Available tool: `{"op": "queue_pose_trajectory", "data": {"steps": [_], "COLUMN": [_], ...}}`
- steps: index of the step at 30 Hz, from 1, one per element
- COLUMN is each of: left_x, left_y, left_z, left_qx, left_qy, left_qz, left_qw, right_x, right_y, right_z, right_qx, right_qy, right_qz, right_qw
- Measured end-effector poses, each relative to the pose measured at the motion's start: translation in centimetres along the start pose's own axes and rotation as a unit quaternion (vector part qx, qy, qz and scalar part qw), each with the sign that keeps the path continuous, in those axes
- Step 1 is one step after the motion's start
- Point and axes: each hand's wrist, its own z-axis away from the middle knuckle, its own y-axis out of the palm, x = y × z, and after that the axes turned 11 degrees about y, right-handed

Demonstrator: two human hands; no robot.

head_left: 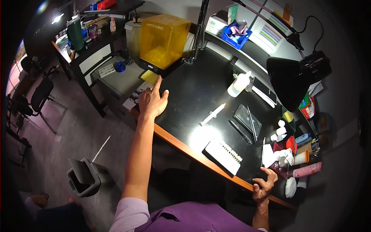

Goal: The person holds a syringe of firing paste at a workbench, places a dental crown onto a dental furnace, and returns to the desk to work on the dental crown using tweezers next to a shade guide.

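Note:
My left hand [152,102] is stretched forward with its index finger extended and its thumb apart, holding nothing. The fingertip is at or just before the lower front of a curing machine with a yellow see-through cover [162,42] marked ANYCUBIC; I cannot tell whether they touch. A yellow pad [149,78] lies by that fingertip. At the table's front edge, my right hand [266,183] is loosely bent with its fingers apart and nothing in it. Nearest to it are a white folded piece [267,155] and a white tray with a row of tooth-like pieces [223,156].
A syringe [213,115], a white bottle [239,84], a black pen [240,132] and a dark case [247,119] lie mid-table. A black lamp [290,77] overhangs the right side. Tubes and jars crowd the right end. A grey bin [85,178] stands on the floor.

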Motion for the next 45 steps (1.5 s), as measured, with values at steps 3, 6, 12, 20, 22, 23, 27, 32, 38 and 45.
{"op": "queue_pose_trajectory", "data": {"steps": [3, 6, 12, 20, 22, 23, 27, 32, 38, 45], "left_x": [1.5, 0.4, 1.0, 1.4, 0.1, -0.6, 0.2, 1.1, 2.3, 3.7], "left_y": [1.3, 0.6, 0.6, 0.9, 0.1, -0.4, 0.2, 1.5, 1.1, 2.0], "left_z": [-0.2, 0.0, -0.2, -0.1, 0.0, 0.2, -0.1, -0.2, -1.1, -1.5], "left_qx": [-0.009, -0.020, 0.016, -0.010, -0.034, -0.003, 0.005, -0.044, 0.061, 0.025], "left_qy": [0.050, 0.011, 0.044, 0.052, 0.049, 0.009, 0.034, 0.038, 0.031, 0.051], "left_qz": [-0.039, -0.023, -0.052, -0.052, -0.061, -0.054, -0.033, 0.010, -0.001, -0.032], "left_qw": [0.998, 0.999, 0.998, 0.997, 0.996, 0.998, 0.999, 0.998, 0.998, 0.998], "right_x": [0.2, -0.4, -0.4, 0.3, 0.2, -0.1, -0.3, -0.5, -0.6, -0.9], "right_y": [-1.2, -0.1, 0.1, -0.7, -0.5, 0.0, 0.0, -0.1, -0.2, 0.1], "right_z": [0.0, 0.5, 0.5, -0.2, -0.2, -0.2, -0.1, 0.6, 2.2, 2.6], "right_qx": [-0.082, -0.078, -0.070, -0.036, -0.050, -0.043, -0.047, -0.013, -0.061, -0.088], "right_qy": [0.009, 0.008, 0.028, 0.014, -0.002, -0.014, -0.008, 0.007, 0.043, 0.069], "right_qz": [-0.044, -0.014, -0.044, -0.032, -0.038, -0.030, -0.030, 0.014, -0.040, -0.045], "right_qw": [0.996, 0.997, 0.996, 0.999, 0.998, 0.999, 0.998, 1.000, 0.996, 0.993]}}
